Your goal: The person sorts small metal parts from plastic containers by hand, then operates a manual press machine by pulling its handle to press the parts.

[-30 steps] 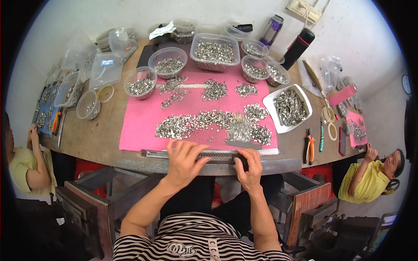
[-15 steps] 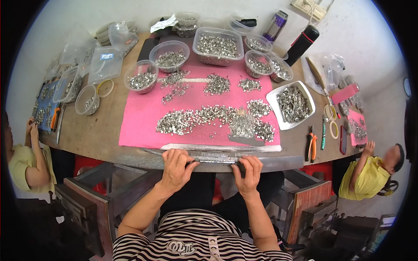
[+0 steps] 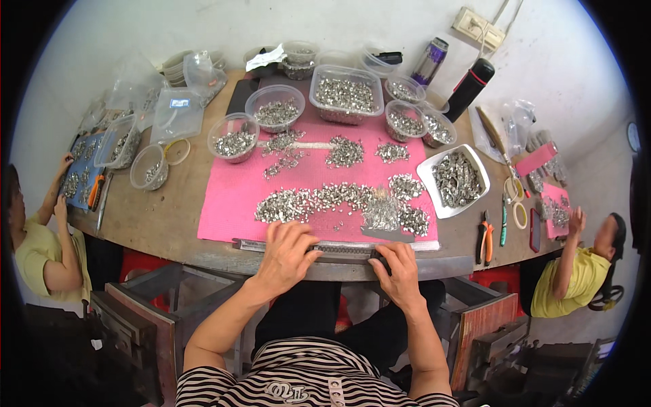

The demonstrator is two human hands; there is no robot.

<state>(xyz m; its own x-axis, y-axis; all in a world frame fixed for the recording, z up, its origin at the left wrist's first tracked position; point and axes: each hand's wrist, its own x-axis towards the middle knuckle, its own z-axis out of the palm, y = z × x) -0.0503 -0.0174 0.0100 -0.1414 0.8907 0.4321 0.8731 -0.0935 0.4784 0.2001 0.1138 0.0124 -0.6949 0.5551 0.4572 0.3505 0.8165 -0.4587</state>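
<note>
A long, narrow dark strip with a row of small teeth or links (image 3: 346, 252) lies along the near edge of a pink mat (image 3: 227, 197). My left hand (image 3: 285, 256) grips its left part between thumb and fingers, with the other fingers raised and bent. My right hand (image 3: 399, 273) is closed on the strip's right end. Just beyond my hands is a long heap of small silvery metal pieces (image 3: 285, 205). Right of centre, a bundle of thin, shiny metal pieces (image 3: 381, 214) lies among them.
Tubs of metal pieces, including a rectangular one (image 3: 346, 95), stand behind. A white dish (image 3: 453, 180), orange-handled pliers (image 3: 485, 239) and black flask (image 3: 470, 89) are on the right. One person in yellow (image 3: 47, 254) works at left, another (image 3: 576, 271) at right.
Both hands have carried the strip forward from the table's front edge onto the mat's near edge. Its bright face has given way to a dark toothed one. The view has shifted slightly.
</note>
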